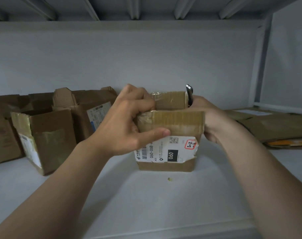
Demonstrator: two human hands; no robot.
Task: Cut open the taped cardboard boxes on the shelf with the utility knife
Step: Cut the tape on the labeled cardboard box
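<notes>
Your left hand (129,121) clenches the left ends of the 2 raised flaps of the box (167,163), which stands mid-shelf (146,195). Your right hand (210,118), at its right edge, holds the knife (189,94) upright. Opened boxes (48,135) crowd the left and flattened cardboard (271,125) lies at the right.

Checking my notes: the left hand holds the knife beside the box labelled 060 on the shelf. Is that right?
Not quite. The head view shows the knife held in the right hand, not the left. The left hand grips the flap of the box. The rest holds: the knife is beside the box labelled 060 on the shelf.
</notes>
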